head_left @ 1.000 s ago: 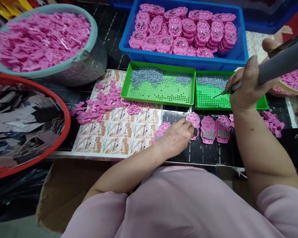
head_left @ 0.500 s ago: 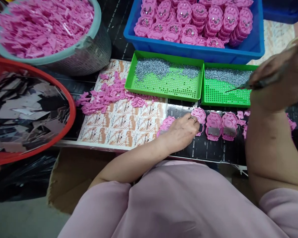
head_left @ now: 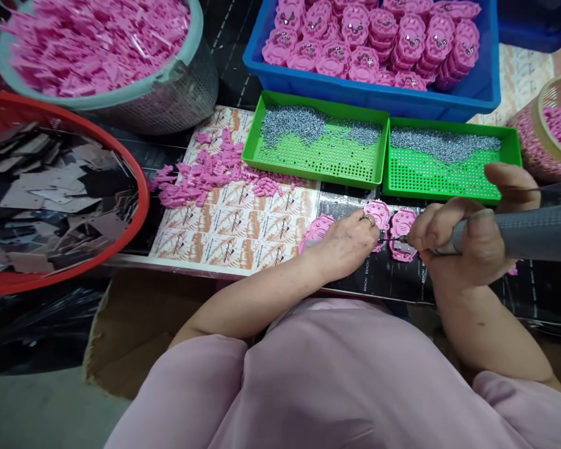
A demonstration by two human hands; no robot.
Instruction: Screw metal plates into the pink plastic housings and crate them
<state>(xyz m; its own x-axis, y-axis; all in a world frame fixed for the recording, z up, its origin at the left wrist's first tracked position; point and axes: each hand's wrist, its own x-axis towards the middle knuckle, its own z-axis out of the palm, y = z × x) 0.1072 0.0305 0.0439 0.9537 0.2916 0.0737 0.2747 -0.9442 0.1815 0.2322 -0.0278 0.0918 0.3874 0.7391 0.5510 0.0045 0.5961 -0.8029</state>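
In the head view, the left hand point(head_left: 343, 240) is lying on the desk point(head_left: 383, 284), its fingers pressing down on a pink shell point(head_left: 378, 215), the grip curled over it. The right hand point(head_left: 467, 240) is wrapping a closed grip around a grey driver point(head_left: 537, 232), whose thin bit is pointing left at that shell, right beside the left fingertips. A second shell point(head_left: 402, 226) is lying just right of the first, partly under the right hand; a third point(head_left: 315, 229) is peeking out left of the left hand. Beyond them, two green trays point(head_left: 374, 181) are holding screws point(head_left: 292, 121). A blue bin point(head_left: 355, 93) is holding stacked pink shells. A loose pink pile point(head_left: 206, 174) is lying on printed sheets point(head_left: 243, 227).
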